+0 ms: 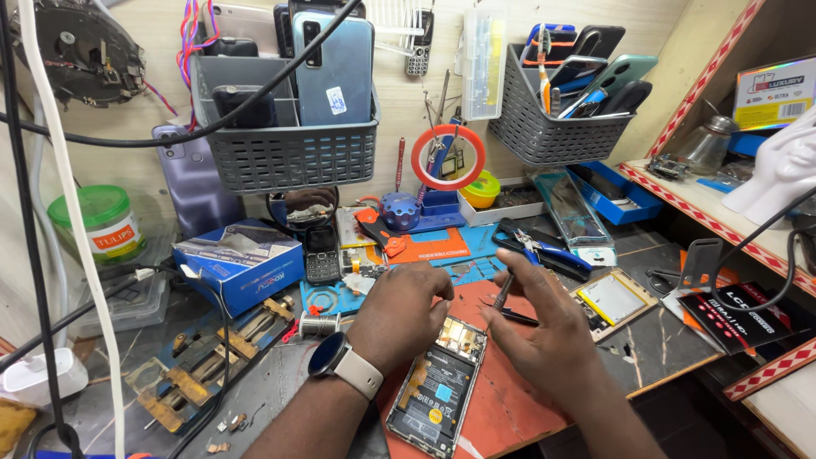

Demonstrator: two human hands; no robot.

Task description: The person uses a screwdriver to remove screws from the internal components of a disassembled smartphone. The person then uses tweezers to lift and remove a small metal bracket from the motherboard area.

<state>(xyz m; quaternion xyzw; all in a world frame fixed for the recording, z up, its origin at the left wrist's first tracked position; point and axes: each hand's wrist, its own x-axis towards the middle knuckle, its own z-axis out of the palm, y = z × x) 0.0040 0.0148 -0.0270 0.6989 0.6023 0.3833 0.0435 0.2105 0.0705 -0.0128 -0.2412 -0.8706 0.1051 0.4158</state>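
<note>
Our left hand (399, 313) pins the opened phone (439, 384) on the red mat (501, 408); our right hand (544, 336) pinches tweezers (503, 291) just above it.

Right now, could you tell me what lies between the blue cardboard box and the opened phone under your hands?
In the head view, a solder spool lies between blue box and opened phone.

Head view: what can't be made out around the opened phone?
- Head view: top end of the opened back-less smartphone, covered by the left hand.
- Thin metal tweezers: tips too small to tell contact; right hand covers the rear.
- Phone's bottom corner: cut off by the frame's lower edge.
</note>
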